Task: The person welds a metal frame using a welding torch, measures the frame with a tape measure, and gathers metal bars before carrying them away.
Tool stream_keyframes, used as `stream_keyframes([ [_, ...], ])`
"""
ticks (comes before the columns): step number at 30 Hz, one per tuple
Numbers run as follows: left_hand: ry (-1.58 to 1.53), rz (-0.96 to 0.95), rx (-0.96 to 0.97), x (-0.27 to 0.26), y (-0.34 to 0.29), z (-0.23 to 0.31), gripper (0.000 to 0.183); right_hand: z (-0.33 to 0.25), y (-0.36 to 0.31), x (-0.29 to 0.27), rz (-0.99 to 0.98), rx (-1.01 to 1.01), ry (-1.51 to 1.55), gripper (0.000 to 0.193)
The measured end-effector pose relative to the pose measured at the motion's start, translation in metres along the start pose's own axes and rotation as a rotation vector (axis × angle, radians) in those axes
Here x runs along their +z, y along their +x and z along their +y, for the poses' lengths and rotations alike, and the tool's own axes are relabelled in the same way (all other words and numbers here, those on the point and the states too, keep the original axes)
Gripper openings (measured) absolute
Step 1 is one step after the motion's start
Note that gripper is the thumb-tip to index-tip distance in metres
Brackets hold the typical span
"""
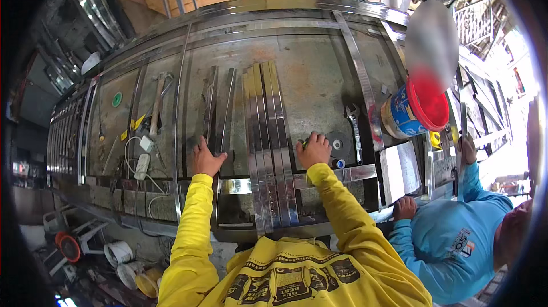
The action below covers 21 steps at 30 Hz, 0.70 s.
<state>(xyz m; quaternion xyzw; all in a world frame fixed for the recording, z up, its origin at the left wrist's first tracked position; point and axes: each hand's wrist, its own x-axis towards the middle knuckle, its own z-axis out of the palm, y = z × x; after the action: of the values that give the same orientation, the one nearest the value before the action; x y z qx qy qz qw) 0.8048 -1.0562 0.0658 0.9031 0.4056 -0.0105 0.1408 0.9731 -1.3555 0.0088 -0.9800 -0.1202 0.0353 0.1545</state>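
Observation:
I lean over a steel workbench (319, 87) in yellow sleeves. My left hand (206, 158) rests flat on a narrow metal strip (224, 118) that runs away from me, fingers spread. A bundle of several long shiny metal strips (267, 136) lies between my hands, its near ends reaching the bench's front edge. My right hand (313, 150) is curled on the bench just right of the bundle, next to a dark round disc (335, 146); whether it holds something small is not clear.
A hammer (157, 104), a white cable and plug (141, 164) lie left. An adjustable wrench (354, 130), a blue can with a red lid (414, 110) and a paper pad (399, 170) lie right. A person in a blue shirt (456, 238) leans on the bench's right end.

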Motion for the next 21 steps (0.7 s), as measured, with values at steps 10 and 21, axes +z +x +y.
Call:
stream_keyframes([
  [10, -0.118, -0.052, 0.083, 0.009, 0.022, -0.01, 0.105, -0.153, -0.075, -0.025, -0.269, 0.098, 0.017, 0.128],
  [21, -0.48, 0.031, 0.15, 0.047, 0.009, 0.008, 0.083, -0.172, -0.074, -0.017, -0.225, 0.23, -0.013, 0.127],
])
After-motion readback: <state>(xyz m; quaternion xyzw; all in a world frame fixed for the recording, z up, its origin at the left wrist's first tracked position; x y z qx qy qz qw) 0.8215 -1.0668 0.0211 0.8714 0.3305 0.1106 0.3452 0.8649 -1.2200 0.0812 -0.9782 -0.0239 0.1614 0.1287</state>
